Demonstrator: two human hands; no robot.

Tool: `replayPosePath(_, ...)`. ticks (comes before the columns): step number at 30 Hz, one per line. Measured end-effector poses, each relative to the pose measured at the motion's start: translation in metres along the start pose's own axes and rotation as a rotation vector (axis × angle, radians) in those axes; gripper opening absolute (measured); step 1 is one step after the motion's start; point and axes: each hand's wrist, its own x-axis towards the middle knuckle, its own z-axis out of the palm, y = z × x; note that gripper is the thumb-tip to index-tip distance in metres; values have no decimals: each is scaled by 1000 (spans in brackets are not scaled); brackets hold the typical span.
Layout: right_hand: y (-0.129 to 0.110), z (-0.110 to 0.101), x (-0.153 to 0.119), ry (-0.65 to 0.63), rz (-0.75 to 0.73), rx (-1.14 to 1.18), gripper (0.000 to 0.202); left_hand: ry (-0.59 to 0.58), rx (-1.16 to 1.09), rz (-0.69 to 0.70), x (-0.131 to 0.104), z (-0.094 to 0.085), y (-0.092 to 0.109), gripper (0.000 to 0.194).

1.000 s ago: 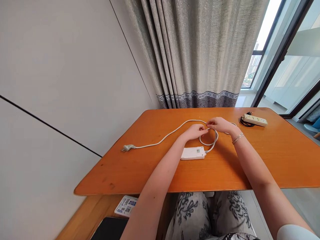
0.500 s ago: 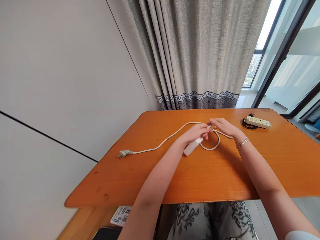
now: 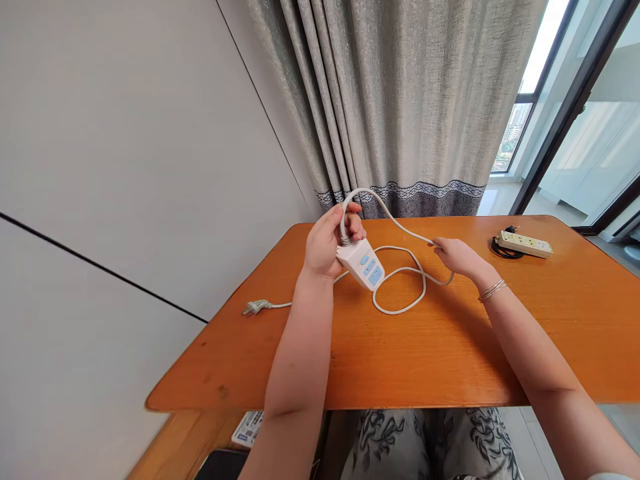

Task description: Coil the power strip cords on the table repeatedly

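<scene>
Nearest, the orange-brown table (image 3: 425,360) is bearing a loose loop of white cord (image 3: 395,313), the plug (image 3: 257,307) lying to the left; apparently above the tabletop, the left hand (image 3: 323,247) is gripping the cord's base, holding the white power strip (image 3: 364,262) tilted, sockets showing; the right hand (image 3: 454,255) is pinching the cord farther along; the step in hand is seemingly arranging this cord, the next move calling for a steady left grip and free slack; beyond, a cream power strip (image 3: 526,245) is lying at far right.
</scene>
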Motion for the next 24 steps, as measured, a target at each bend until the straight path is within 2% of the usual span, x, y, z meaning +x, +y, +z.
replayPosePath(3,-10,-5,-7,95,17,-127,43,-99,146,-80,3,-8,-7,13)
replayPosePath(7,-25,-13,-21,115,0,-200,42,-184,288,-46,6,-7,-19,16)
replayPosePath(10,-36,-21,-35,119,-80,-239,36,-204,339,-4,10,-6,-29,19)
replayPosePath(16,-52,-27,-56,161,-225,-263,31,-143,300,-19,17,-4,-52,20)
replayPosePath(19,-55,-25,-61,196,-327,-239,30,-205,300,-56,15,2,-62,22)
replayPosePath(24,-50,-21,-61,306,-510,-88,27,-378,318,-170,7,14,-68,24)
